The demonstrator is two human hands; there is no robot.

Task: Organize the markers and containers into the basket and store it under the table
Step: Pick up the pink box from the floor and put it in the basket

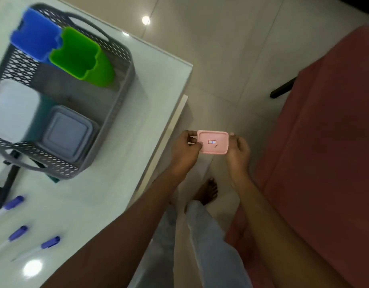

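Observation:
A small pink container [213, 144] with a sticker on it is held over the floor, just off the table's right edge. My left hand [184, 151] grips its left side and my right hand [239, 150] its right side. On the table stands a grey perforated basket [119, 113]. Inside it are a blue cup [35, 41], a green cup [81, 58], a grey-lidded box [68, 135] and a pale white container [12, 110]. Three blue-capped markers [14, 202] [17, 233] [50, 242] lie on the table in front of the basket.
The white glossy table [154, 84] ends at its right edge beside my hands. A red sofa [324, 142] fills the right side. A black stand [4, 188] sits at the table's left. My legs and a bare foot [207, 191] are on the tiled floor.

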